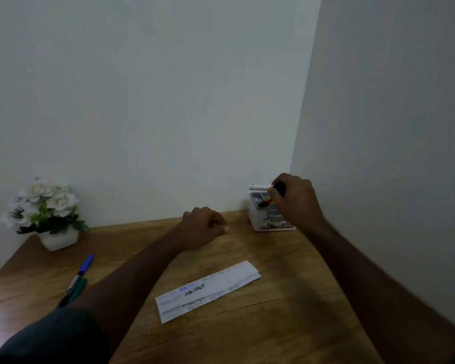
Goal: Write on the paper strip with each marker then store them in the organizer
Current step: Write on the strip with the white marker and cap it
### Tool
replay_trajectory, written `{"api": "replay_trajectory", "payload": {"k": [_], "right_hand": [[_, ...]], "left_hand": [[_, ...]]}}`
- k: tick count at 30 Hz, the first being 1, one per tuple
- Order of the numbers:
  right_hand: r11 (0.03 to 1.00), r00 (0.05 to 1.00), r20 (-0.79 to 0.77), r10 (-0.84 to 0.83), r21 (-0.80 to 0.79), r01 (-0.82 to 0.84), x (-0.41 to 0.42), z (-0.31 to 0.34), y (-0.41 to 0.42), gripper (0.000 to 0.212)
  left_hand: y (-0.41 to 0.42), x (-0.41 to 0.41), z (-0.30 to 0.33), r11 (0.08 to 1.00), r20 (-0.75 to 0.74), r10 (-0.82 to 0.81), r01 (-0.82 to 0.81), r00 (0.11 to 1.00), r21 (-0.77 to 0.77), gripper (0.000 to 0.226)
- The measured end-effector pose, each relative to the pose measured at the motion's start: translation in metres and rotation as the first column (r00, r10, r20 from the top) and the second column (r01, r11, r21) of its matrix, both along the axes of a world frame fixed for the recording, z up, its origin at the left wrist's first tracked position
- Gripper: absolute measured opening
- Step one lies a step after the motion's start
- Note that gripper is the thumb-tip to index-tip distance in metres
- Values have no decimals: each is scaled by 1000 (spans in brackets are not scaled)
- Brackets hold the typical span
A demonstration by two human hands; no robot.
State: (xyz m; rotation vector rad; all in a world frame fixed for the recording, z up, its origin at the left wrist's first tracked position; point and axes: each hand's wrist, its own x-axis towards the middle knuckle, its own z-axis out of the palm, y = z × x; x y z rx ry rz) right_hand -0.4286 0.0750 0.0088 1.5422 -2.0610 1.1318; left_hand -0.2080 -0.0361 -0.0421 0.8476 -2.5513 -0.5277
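paper strip point(208, 291) reads "abcdef"

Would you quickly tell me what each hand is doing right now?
Left hand: fingers curled, holding nothing, resting on the table.
Right hand: gripping a marker above the organizer.

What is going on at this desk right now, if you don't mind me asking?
A person is storing markers after writing on the paper strip. Their right hand holds a white marker over the organizer in the corner. The left hand rests curled on the desk. A blue marker and a green marker wait at left.
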Motion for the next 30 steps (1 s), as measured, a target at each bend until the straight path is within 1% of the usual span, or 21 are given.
{"api": "replay_trajectory", "payload": {"k": [3, 6, 9, 11, 13, 18, 22, 24, 27, 30], "right_hand": [[992, 997, -60, -38, 121, 45, -27, 16, -16, 15], [963, 997, -62, -43, 265, 58, -38, 17, -37, 17], [921, 1000, -6, -30, 389, 30, -40, 13, -54, 28], [901, 999, 27, -26, 433, 11, -41, 10, -61, 34], [894, 998, 52, -24, 449, -2, -42, 7, -66, 28], [894, 996, 82, -24, 449, -15, -41, 2, -70, 21], [911, 995, 98, -32, 412, -11, -37, 3, -61, 20], [933, 995, 94, -37, 361, 0, -31, 3, -54, 19], [974, 996, 78, -30, 227, 12, -16, 0, -44, 15], [989, 995, 82, 49, 137, -60, 18, -7, -35, 9]], "left_hand": [[-10, -21, 7, 1000, -24, 3, -3, 1000, 12, 45], [-18, -36, 6, 999, -35, 9, -8, 999, 41, 47], [-22, -44, 2, 999, -6, -3, 4, 1000, 45, 41], [-24, -47, -1, 999, 7, -23, 23, 1000, 50, 34], [-26, -49, -4, 998, 11, -42, 41, 999, 51, 27], [-29, -51, -7, 996, -7, -64, 64, 998, 57, 23], [-29, -47, 0, 996, -83, -65, 70, 994, 63, 16], [-26, -41, 4, 996, -124, -62, 69, 990, 56, 13], [-22, -22, 12, 998, -148, -53, 58, 988, 32, 13], [-19, 10, 14, 999, -153, -18, 22, 988, 27, 14]]}}
